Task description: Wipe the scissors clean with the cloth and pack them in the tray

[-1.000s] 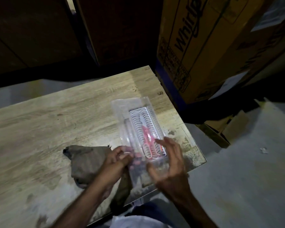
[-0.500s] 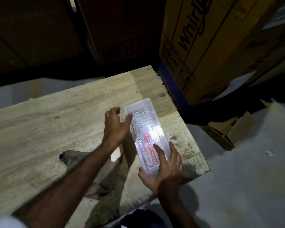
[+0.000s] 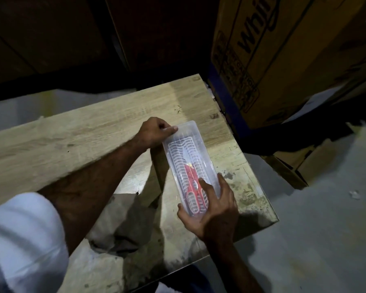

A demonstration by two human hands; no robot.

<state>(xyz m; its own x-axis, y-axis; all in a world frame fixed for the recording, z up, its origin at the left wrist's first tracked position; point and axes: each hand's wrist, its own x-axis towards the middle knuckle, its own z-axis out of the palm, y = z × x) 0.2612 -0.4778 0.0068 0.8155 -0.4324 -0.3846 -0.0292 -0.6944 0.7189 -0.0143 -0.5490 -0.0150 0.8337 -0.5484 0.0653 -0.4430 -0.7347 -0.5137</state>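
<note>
A clear plastic tray (image 3: 201, 142) with its clear lid on lies on the wooden table (image 3: 76, 140), near the right edge. Red-handled scissors (image 3: 191, 178) lie inside on a white slotted insert, blades pointing away from me. My left hand (image 3: 154, 132) is at the tray's far left corner, fingers curled, thumb pressed on the lid's rim. My right hand (image 3: 213, 206) holds the near end, thumb on the near left side and fingers spread flat on the lid. The brown cloth (image 3: 125, 220) lies crumpled on the table under my left forearm.
A large cardboard appliance box (image 3: 283, 60) stands close behind the table's right side, with flattened cardboard (image 3: 292, 166) on the grey floor beside it. Dark cabinets rise behind the table. The table's near right corner (image 3: 262, 208) is stained and worn.
The lid has come down over the tray. My left hand moved from the near end to the far left corner and curled there. My right hand settled flat on the near end.
</note>
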